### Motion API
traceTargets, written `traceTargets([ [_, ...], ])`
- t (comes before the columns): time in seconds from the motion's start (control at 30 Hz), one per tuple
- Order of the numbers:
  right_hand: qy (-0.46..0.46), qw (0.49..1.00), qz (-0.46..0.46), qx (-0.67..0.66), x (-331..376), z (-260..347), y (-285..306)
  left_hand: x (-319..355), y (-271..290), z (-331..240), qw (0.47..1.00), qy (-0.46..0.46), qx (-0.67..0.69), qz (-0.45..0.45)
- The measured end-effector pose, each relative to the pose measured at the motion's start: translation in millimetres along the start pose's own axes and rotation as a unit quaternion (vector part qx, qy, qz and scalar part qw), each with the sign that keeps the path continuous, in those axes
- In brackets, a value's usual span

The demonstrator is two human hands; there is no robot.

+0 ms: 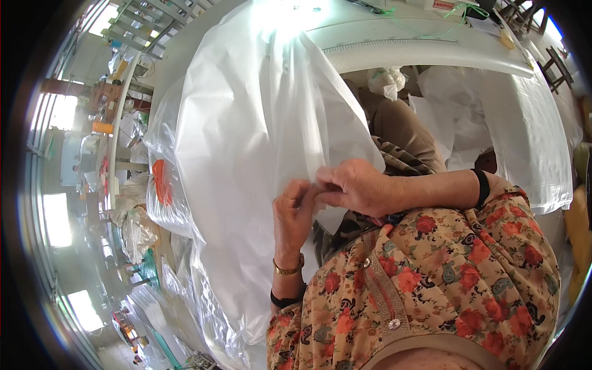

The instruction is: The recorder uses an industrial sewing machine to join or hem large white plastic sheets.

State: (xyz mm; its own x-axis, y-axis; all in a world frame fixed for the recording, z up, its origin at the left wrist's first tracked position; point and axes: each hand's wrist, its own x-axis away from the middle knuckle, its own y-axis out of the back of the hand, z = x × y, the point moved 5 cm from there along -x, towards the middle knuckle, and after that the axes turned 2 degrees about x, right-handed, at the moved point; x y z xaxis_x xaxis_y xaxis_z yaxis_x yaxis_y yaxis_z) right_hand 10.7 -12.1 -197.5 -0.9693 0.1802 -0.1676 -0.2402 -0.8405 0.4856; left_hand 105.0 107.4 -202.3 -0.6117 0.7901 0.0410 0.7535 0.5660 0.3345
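A large white plastic-like sheet (228, 129) hangs in folds from the bright light at the far edge down to my lap. My left hand (292, 213) is closed, its fingertips pinched at the sheet's near right edge. Right beside it, my right hand (357, 185) comes in from the right, its thumb and fingers drawn together on the same edge. The two hands' fingertips almost meet. What exactly lies between them is partly hidden by the fingers.
Beyond my hands is a pale table (382, 31) with a ruler-like scale and a green string (431, 31). Translucent sheeting (524, 135) drapes at the right. Clear plastic with an orange item (162, 182) lies at the left. A crumpled white bag (386, 82) sits past my knee.
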Motion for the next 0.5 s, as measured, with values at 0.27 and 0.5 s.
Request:
traceTargets([
  [0.27,0.139,0.974,0.013,0.178,5,16,-16,3,-7,8,0.996,0.026,0.087,0.007],
  [0.5,0.264,0.943,0.008,0.204,11,18,3,1,-1,18,0.987,0.059,0.147,-0.013],
])
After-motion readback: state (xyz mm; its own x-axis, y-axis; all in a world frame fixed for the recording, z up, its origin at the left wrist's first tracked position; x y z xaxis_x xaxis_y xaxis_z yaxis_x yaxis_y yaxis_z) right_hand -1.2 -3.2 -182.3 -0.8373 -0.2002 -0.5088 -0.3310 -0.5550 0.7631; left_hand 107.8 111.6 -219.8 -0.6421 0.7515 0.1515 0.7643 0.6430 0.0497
